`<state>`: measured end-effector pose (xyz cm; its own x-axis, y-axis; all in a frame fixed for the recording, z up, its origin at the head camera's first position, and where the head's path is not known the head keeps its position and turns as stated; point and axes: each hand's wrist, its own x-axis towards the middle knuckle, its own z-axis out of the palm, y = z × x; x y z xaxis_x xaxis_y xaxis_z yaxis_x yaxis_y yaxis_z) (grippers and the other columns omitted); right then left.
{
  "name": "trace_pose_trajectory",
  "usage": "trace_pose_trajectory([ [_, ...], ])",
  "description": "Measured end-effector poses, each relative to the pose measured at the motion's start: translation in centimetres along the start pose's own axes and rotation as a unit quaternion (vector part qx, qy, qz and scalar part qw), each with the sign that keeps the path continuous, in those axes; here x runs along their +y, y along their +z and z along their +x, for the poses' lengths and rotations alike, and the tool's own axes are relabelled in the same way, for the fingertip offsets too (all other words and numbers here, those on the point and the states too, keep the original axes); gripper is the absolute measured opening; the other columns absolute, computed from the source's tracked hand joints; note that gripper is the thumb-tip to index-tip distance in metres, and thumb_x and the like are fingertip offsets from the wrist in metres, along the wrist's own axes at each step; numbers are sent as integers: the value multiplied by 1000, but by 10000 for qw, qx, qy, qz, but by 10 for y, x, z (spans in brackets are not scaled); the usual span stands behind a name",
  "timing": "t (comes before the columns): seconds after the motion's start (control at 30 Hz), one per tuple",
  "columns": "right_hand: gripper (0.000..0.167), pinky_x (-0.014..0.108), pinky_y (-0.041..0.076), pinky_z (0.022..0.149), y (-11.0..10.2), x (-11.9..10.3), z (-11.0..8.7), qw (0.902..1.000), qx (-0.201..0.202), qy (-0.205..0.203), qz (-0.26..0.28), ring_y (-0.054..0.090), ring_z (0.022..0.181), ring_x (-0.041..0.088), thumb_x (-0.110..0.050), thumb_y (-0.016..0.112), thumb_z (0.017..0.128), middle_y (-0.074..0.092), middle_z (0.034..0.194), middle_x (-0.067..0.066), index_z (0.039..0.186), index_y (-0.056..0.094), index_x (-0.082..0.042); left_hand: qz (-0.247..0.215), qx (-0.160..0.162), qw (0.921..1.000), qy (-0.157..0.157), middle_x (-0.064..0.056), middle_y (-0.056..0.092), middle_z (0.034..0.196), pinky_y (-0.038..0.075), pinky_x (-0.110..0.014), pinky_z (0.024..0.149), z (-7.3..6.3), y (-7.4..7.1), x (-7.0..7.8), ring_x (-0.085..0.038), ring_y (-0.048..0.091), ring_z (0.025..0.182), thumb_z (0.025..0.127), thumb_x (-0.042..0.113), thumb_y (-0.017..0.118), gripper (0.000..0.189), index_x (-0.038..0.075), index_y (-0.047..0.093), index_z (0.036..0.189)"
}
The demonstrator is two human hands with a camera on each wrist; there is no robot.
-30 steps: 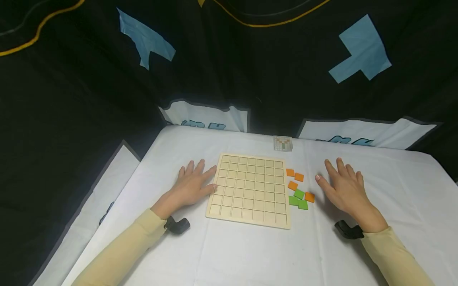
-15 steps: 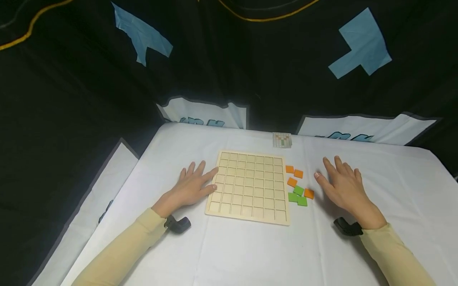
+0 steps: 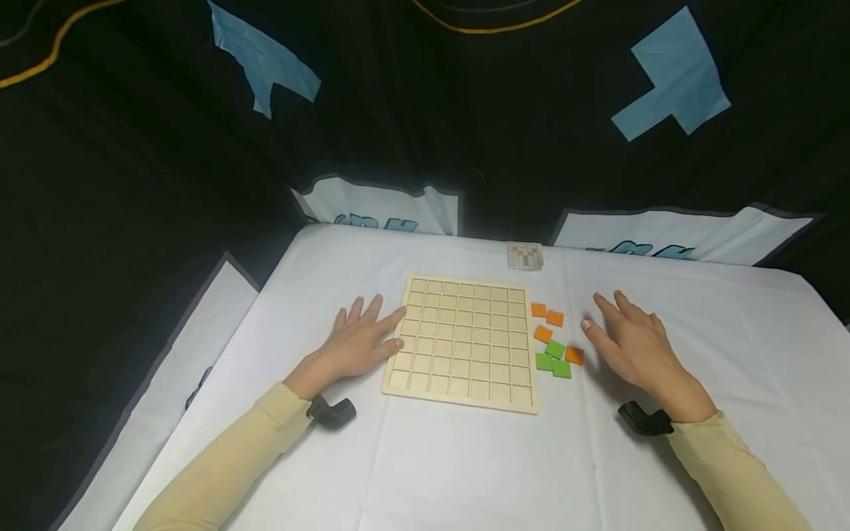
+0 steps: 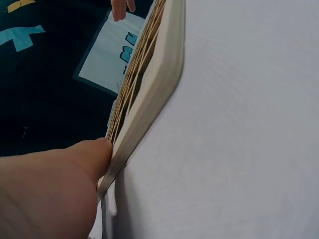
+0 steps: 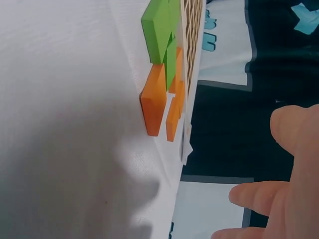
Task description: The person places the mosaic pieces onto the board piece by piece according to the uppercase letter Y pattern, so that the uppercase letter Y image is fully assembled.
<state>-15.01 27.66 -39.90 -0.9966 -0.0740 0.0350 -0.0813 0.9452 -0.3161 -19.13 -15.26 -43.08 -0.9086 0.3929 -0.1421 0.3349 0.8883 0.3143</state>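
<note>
card (image 3: 524, 256): exact pattern too small to read | board (image 4: 152, 92): cut by left wrist view's top edge

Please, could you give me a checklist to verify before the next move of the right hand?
1. Left hand at the board: ok, touching its left edge.
2. Right hand free: ok, holds nothing.
3. Orange tiles and green tiles visible: ok, four and three, right of the board.
4. Green tiles spread apart: not ok, they lie bunched.
5. Card readable square by square: cannot tell, too small.
</note>
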Motion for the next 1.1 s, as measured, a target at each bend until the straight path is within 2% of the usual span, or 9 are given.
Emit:
trace_pose_trajectory([
  [0.2, 67, 77, 27, 112, -2, -5, -3, 9996, 69, -218, 135, 34, 141, 60, -42, 52, 104, 32, 156, 41, 152, 41, 4, 64, 19, 10000, 46, -29, 15, 168, 7, -76, 119, 1, 0, -1, -59, 5, 153, 104, 47, 47, 64, 22, 32, 162],
  [0.3, 66, 74, 31, 112, -3, -7, -4, 9991, -28, -329, 254, 36, 141, 59, -40, 55, 103, 35, 156, 39, 151, 43, 3, 56, 15, 10000, 23, -28, 14, 169, 7, -76, 120, 1, 0, -1, -58, 5, 154, 104, 48, 47, 64, 23, 32, 162],
  [0.47, 64, 73, 31, 113, -3, -11, -4, 9980, -259, -401, 419, 36, 142, 57, -37, 58, 102, 36, 156, 37, 151, 43, 1, 33, 23, 10000, 43, -28, 14, 168, 6, -76, 120, 1, 1, -1, -58, 5, 154, 104, 48, 47, 65, 22, 31, 162],
  [0.8, 60, 70, 34, 113, 0, -12, -6, 9949, -270, -769, 592, 40, 141, 53, -32, 62, 100, 43, 154, 33, 149, 48, 0, 18, -6, 10000, 23, -28, 13, 169, 5, -76, 120, 1, 1, -2, -57, 3, 154, 104, 48, 46, 65, 22, 31, 162],
  [1.1, 54, 66, 40, 112, 7, -15, -5, 9939, -379, -807, 654, 48, 137, 48, -21, 67, 95, 54, 147, 28, 143, 55, 1, -52, -6, 10000, -22, -27, 13, 169, 4, -75, 121, 0, 1, 0, -56, 3, 155, 104, 49, 47, 65, 23, 32, 162],
])
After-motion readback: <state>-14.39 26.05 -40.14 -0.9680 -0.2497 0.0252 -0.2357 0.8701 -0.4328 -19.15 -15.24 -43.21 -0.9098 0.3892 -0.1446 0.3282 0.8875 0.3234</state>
